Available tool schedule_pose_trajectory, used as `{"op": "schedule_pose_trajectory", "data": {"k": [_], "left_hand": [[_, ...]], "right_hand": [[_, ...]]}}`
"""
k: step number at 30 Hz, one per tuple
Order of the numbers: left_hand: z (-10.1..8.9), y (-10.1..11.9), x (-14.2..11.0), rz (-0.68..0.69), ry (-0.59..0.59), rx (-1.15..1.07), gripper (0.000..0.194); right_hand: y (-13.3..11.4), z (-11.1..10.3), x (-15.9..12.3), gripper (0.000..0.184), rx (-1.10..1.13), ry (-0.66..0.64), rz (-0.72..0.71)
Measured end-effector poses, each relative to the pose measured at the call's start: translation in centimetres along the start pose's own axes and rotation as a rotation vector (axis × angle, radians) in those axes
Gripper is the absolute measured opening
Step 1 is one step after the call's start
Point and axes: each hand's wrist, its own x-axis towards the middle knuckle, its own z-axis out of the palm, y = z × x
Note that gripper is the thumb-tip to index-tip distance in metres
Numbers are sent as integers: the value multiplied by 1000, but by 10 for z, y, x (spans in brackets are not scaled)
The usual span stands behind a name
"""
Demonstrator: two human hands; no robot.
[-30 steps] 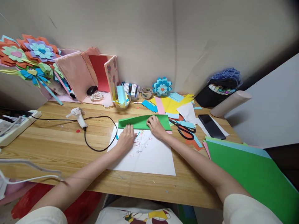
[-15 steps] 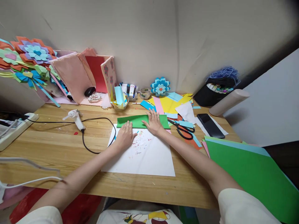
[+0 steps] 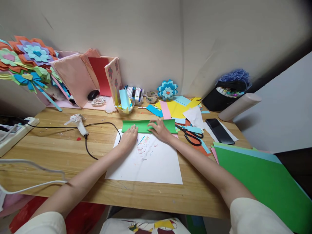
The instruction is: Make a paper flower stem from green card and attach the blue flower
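The wooden worktop [image 3: 73, 172] carries all items. A stack of large sheets, green sheet [image 3: 258, 182] uppermost, overhangs the near right corner. The pink organizer [image 3: 70, 74] stands at the far left corner. The white sheet [image 3: 158, 165] lies midway between the left and right edges, with coloured marks on its surface. The green strip [image 3: 142, 126] lies lengthwise along the far edge of the white sheet, its own far edge raised. The black holder [image 3: 212, 99] stands at the far right corner. Left hand [image 3: 128, 139]: laid on the strip's near left part, fingers extended and pressed together. Right hand [image 3: 161, 130]: on the strip's right part, fingers curved and slightly spread; whether the thumb pinches the paper cannot be told. The phone [image 3: 219, 131] lies near the right edge. The black-handled scissors [image 3: 193, 138] lie between strip and phone. The white glue gun [image 3: 80, 124] lies toward the left edge.
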Motion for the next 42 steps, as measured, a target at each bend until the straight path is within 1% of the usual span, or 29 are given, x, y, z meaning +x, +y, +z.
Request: {"op": "schedule_pose_trajectory", "data": {"k": [2, 4, 8, 11, 12, 14, 15, 16, 17, 18, 19, 20, 21, 23, 24, 27, 30, 32, 34, 37, 39, 40, 42], "left_hand": [[-2, 1, 1, -5, 4, -7, 46], [-3, 2, 1, -12, 22, -19, 46], [-1, 2, 0, -32, 71, -53, 44], [-1, 4, -5, -47, 121, -133, 44], [-2, 7, -8, -62, 170, -179, 44], [-4, 15, -18, -150, 340, -311, 42], [-4, 21, -23, -239, 447, -401, 40], [-4, 28, -29, -358, 546, -513, 37], [-4, 36, -33, -469, 607, -649, 35], [-3, 44, -36, -568, 620, -819, 34], [-2, 51, -37, -629, 573, -1013, 34], [-2, 58, -36, -658, 507, -1204, 33], [-2, 63, -33, -657, 473, -1289, 32], [-5, 71, -24, -640, 445, -1375, 34], [-8, 75, -19, -638, 453, -1390, 37], [-20, 81, -10, -655, 518, -1426, 38], [-34, 83, -16, -678, 599, -1421, 35], [-42, 79, -27, -689, 654, -1400, 32], [-51, 67, -43, -683, 699, -1383, 30], [-64, 39, -76, -675, 728, -1404, 27], [-73, 16, -103, -717, 737, -1458, 29], [-77, 3, -118, -735, 734, -1499, 31], [-83, -22, -149, -779, 724, -1542, 36]], "right_hand": [[1, -2, -4, 20, 81, -77, -100], [1, -1, -6, 20, 92, -112, -149], [-6, 2, -5, 22, -75, -128, -178], [-14, 3, -4, 21, -174, -157, -188], [-16, 3, -4, 21, -179, -155, -178], [-21, 3, -6, 18, -153, -121, -135], [-23, 4, -7, 17, -134, -97, -111], [-25, 4, -9, 16, -119, -71, -91], [-28, 4, -12, 16, -112, -48, -75], [-31, 4, -14, 16, -110, -26, -62], [-36, 3, -17, 16, -106, -6, -52], [-41, 2, -20, 16, -96, 18, -41], [-47, 1, -22, 16, -86, 45, -31], [-60, -3, -26, 17, -80, 98, -18], [-66, -5, -27, 18, -88, 124, -15], [-84, -10, -27, 22, -118, 209, -12], [-100, -13, -23, 22, -77, 293, -12], [-114, -15, -18, 21, 4, 318, -16], [-131, -19, -9, 19, 125, 290, -18], [-159, -26, 9, 13, 374, 162, -3], [-177, -26, 24, 11, 562, 63, 26], [-184, -23, 32, 13, 654, 8, 52], [-198, -9, 49, 16, 824, -125, 127]]}}
